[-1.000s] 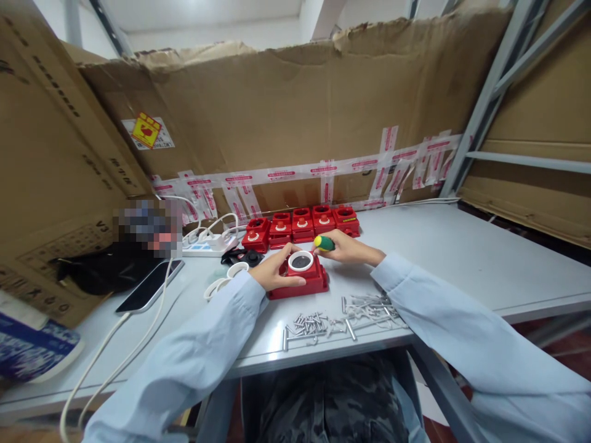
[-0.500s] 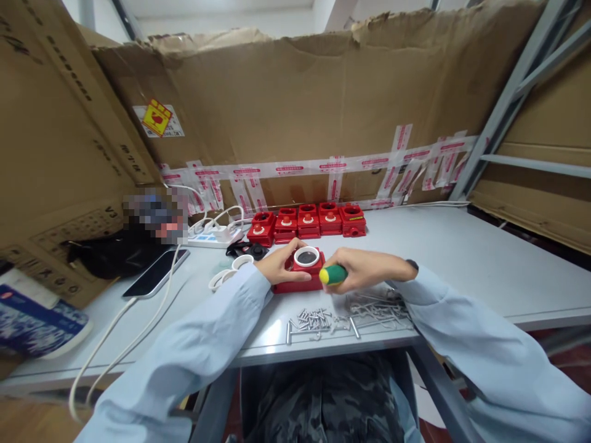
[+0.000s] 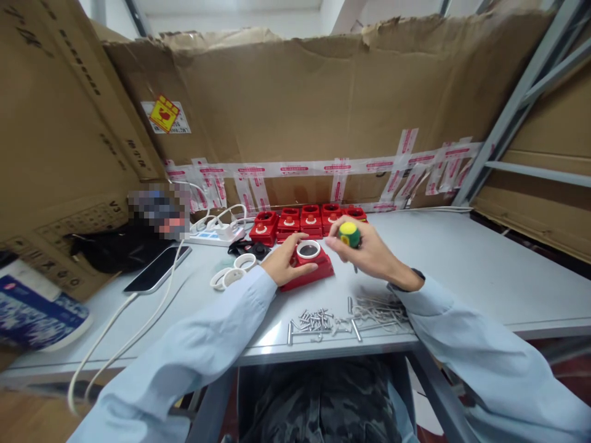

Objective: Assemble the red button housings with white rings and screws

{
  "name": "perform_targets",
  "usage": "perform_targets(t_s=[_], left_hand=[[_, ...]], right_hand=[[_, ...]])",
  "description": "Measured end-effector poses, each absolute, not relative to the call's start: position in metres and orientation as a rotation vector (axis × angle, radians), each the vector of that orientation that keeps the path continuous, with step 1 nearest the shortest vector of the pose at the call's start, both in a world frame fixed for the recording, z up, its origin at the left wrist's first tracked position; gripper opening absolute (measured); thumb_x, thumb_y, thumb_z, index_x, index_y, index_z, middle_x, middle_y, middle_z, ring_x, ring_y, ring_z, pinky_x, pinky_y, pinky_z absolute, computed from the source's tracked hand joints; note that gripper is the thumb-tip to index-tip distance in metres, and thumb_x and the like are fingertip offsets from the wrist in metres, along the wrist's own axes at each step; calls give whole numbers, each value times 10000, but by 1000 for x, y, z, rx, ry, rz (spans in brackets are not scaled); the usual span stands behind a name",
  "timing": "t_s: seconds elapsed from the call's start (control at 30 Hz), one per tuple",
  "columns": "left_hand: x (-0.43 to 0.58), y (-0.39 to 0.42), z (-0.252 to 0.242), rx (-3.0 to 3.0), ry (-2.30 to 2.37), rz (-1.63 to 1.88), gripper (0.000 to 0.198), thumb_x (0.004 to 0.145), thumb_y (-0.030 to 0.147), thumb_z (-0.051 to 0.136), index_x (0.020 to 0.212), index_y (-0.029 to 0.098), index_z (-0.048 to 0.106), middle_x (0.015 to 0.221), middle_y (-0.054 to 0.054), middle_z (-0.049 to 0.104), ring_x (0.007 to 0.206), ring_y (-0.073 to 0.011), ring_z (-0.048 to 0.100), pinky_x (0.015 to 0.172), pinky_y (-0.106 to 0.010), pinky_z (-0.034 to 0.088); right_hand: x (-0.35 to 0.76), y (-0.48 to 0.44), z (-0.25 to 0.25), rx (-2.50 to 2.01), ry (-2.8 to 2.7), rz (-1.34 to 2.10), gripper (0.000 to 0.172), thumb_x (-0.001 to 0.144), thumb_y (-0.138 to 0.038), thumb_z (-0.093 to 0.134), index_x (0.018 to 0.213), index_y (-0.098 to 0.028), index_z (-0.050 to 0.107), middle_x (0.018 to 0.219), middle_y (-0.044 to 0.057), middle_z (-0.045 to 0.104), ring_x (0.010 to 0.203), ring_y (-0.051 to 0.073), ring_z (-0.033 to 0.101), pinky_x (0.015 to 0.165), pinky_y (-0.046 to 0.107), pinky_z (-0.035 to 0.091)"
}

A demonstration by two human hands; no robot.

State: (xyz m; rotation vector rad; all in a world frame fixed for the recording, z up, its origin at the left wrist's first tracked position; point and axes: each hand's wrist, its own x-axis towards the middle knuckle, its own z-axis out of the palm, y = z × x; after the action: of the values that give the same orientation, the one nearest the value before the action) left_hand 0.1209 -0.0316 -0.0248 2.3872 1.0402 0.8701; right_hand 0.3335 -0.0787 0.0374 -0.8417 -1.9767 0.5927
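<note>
My left hand holds the left side of a red box, thumb on the near side and fingers on the far side. A white ring sits around the dark round opening on its top. In my right hand is a screwdriver with a green and yellow handle, its butt end facing me. A short piece of its shaft shows below the hand, right of the box; its tip is hard to make out. Near the front edge lie a pile of small screws and tangled metal parts.
Several red boxes stand in a row at the back. White rings and a black object lie left of my hand. Further left are a power strip, a phone with a cable, and a white-and-blue tub.
My right hand has lifted up and away from the red box with the screwdriver, its butt tilting upward. The box has turned slightly under my left hand.
</note>
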Motion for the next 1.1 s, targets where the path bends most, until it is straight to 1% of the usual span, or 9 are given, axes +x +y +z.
perform_targets(t_s=[0.07, 0.13, 0.2, 0.3, 0.37, 0.43, 0.53, 0.8, 1.1], left_hand=[[121, -34, -25, 2390, 1193, 931, 680, 776, 512, 590, 1291, 148, 334, 1239, -158, 508, 1147, -285, 515, 991, -431, 397], [117, -36, -23, 2420, 1281, 891, 721, 777, 542, 561, 1326, 144, 317, 1280, -172, 486, 1175, -311, 502, 990, -458, 395], [110, -38, -20, 2455, 1301, 764, 791, 727, 551, 602, 1351, 166, 306, 1276, -162, 508, 1096, -323, 559, 929, -465, 438], [102, -40, -18, 2480, 1279, 584, 875, 637, 471, 691, 1361, 170, 303, 1177, -141, 590, 920, -305, 631, 832, -440, 482], [104, -43, -18, 2490, 1297, 546, 904, 626, 456, 701, 1372, 159, 286, 1100, -133, 627, 885, -304, 641, 800, -423, 488], [112, -47, -19, 2483, 1359, 575, 936, 651, 522, 677, 1398, 158, 245, 1047, -128, 644, 894, -313, 643, 772, -413, 490], [126, -54, -22, 2480, 1368, 646, 991, 674, 612, 633, 1434, 164, 181, 1069, -140, 639, 946, -324, 636, 768, -409, 488], [132, -57, -28, 2458, 1199, 689, 1003, 664, 521, 682, 1454, 198, 155, 1295, -137, 542, 1054, -313, 602, 872, -426, 476], [132, -57, -26, 2452, 1155, 695, 987, 653, 492, 706, 1442, 230, 175, 1361, -117, 492, 1079, -300, 597, 912, -426, 471]], right_hand=[[339, -74, 39, -915, -1841, 499, 255, 817, -428, 574, 816, -173, 552, 663, -23, 530, 590, 96, 481, 567, 236, 386], [345, -70, 39, -1013, -1791, 415, 318, 815, -470, 556, 734, -163, 568, 611, -19, 523, 561, 98, 473, 538, 238, 378], [347, -67, 38, -1069, -1789, 394, 376, 815, -490, 541, 632, -161, 544, 552, -24, 491, 517, 88, 448, 498, 231, 364], [345, -67, 36, -1038, -1767, 427, 376, 762, -444, 622, 549, -170, 477, 496, -44, 450, 458, 71, 427, 438, 212, 351], [340, -68, 37, -980, -1689, 498, 321, 714, -401, 681, 588, -174, 492, 496, -48, 483, 426, 78, 467, 399, 207, 373], [334, -70, 38, -909, -1589, 581, 271, 695, -378, 700, 658, -178, 522, 514, -42, 532, 416, 105, 528, 375, 218, 415], [327, -72, 40, -846, -1528, 607, 239, 692, -347, 704, 676, -185, 528, 516, -45, 538, 420, 118, 556, 371, 225, 445], [318, -69, 34, -893, -1608, 517, 212, 707, -306, 679, 642, -188, 516, 521, -49, 501, 461, 95, 510, 419, 216, 415], [315, -68, 36, -970, -1641, 448, 244, 715, -337, 652, 610, -182, 496, 511, -51, 469, 462, 80, 430, 440, 221, 354]])
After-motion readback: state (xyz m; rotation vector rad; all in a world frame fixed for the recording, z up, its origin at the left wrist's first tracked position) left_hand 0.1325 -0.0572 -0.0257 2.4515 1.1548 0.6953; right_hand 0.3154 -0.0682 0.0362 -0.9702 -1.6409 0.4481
